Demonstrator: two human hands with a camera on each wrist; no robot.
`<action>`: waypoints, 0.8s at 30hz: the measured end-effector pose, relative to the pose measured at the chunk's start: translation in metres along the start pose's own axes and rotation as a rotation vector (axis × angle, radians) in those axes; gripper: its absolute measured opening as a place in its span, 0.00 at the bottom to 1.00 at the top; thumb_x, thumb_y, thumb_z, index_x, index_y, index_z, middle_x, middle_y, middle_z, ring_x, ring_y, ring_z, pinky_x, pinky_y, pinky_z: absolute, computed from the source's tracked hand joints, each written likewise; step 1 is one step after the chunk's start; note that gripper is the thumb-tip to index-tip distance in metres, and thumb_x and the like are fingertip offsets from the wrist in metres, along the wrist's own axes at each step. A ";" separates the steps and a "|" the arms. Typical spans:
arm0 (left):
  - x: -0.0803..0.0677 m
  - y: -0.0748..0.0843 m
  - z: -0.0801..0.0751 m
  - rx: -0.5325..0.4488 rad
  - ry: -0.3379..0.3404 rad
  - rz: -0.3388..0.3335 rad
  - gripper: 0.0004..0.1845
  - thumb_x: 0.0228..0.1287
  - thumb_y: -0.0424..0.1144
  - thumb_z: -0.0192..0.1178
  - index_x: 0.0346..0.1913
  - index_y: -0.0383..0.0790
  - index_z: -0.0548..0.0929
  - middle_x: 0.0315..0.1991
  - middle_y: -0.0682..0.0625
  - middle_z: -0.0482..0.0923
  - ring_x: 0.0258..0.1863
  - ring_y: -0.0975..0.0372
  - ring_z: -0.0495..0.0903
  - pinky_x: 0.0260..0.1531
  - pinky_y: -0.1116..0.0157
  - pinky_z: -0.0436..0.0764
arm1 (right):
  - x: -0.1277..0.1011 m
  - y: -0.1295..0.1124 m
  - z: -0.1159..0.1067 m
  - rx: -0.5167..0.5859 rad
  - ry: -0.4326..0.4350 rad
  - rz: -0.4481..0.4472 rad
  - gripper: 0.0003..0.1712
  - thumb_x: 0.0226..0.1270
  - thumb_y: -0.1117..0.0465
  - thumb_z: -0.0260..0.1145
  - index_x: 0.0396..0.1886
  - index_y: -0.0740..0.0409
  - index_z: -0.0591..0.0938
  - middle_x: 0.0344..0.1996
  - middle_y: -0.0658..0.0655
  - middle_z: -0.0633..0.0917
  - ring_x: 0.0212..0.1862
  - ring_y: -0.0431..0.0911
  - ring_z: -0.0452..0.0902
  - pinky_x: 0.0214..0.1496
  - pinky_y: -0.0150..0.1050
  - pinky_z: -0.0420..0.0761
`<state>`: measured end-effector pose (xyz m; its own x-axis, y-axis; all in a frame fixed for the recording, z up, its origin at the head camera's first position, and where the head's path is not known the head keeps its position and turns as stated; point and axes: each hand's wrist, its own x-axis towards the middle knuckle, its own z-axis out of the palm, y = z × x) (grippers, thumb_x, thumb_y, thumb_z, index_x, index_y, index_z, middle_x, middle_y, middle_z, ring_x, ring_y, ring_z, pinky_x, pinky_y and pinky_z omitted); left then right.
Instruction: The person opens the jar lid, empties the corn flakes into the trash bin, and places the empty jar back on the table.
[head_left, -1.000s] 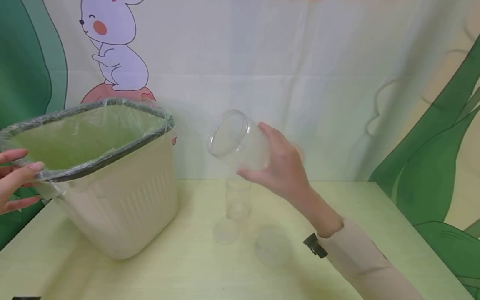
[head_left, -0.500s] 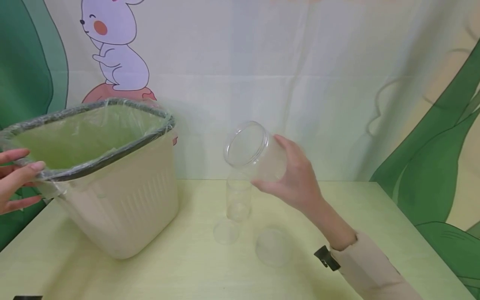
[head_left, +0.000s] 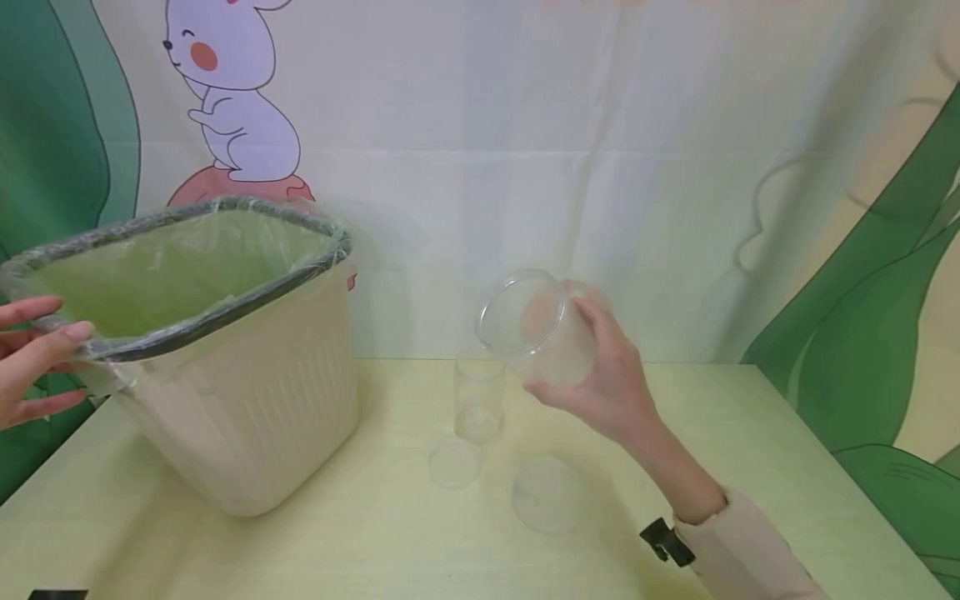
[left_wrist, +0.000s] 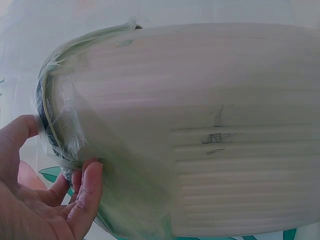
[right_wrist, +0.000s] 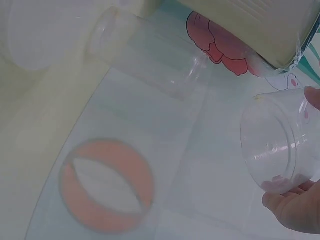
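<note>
In the head view my right hand grips a wide clear plastic jar round its side, in the air above the table. The jar is tilted, its uncovered mouth facing left. My left hand holds the near left corner of the rim of a beige trash bin, thumb on top; the left wrist view shows fingers against the bin liner. A narrower clear jar stands upright beyond two round clear lids, a small lid and a larger lid. The right wrist view shows the wide jar's base.
The bin stands at the left of the pale wooden table, its dark rim wrapped in the clear liner. Behind the table hangs a cartoon-printed curtain. A small black object shows at the lower left edge.
My right hand has carried the wide jar right and down, away from the bin. The left hand stays on the rim; the lids and narrow jar have not moved.
</note>
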<state>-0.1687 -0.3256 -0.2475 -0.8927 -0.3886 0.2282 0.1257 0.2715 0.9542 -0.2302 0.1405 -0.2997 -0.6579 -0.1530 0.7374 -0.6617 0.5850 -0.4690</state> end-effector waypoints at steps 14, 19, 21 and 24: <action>0.009 -0.012 -0.007 0.008 -0.002 0.013 0.13 0.63 0.38 0.56 0.39 0.66 0.69 0.19 0.69 0.72 0.17 0.76 0.73 0.10 0.76 0.73 | -0.024 0.016 -0.001 0.024 -0.107 0.347 0.54 0.34 0.59 0.79 0.63 0.63 0.61 0.57 0.63 0.71 0.53 0.57 0.69 0.51 0.56 0.72; 0.011 -0.015 -0.007 0.034 0.012 0.012 0.13 0.63 0.38 0.55 0.39 0.67 0.69 0.19 0.69 0.71 0.16 0.76 0.72 0.09 0.76 0.73 | -0.031 0.021 0.002 0.065 -0.120 0.392 0.54 0.34 0.60 0.79 0.63 0.62 0.60 0.57 0.62 0.71 0.54 0.56 0.68 0.53 0.55 0.70; 0.012 -0.015 -0.008 0.031 0.009 0.012 0.13 0.63 0.38 0.55 0.39 0.67 0.69 0.19 0.69 0.71 0.16 0.76 0.73 0.09 0.76 0.73 | -0.033 0.023 0.003 0.087 -0.125 0.406 0.54 0.34 0.61 0.79 0.63 0.61 0.60 0.57 0.62 0.71 0.54 0.55 0.68 0.53 0.55 0.69; 0.010 -0.013 -0.007 0.023 0.005 0.016 0.13 0.63 0.38 0.55 0.39 0.66 0.69 0.19 0.69 0.72 0.16 0.76 0.73 0.09 0.76 0.73 | -0.037 0.029 0.005 0.122 -0.125 0.414 0.53 0.35 0.62 0.79 0.63 0.60 0.60 0.57 0.62 0.71 0.54 0.55 0.67 0.53 0.54 0.69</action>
<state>-0.1767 -0.3392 -0.2566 -0.8885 -0.3884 0.2442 0.1296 0.2981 0.9457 -0.2266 0.1590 -0.3427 -0.9098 -0.0251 0.4142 -0.3656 0.5205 -0.7716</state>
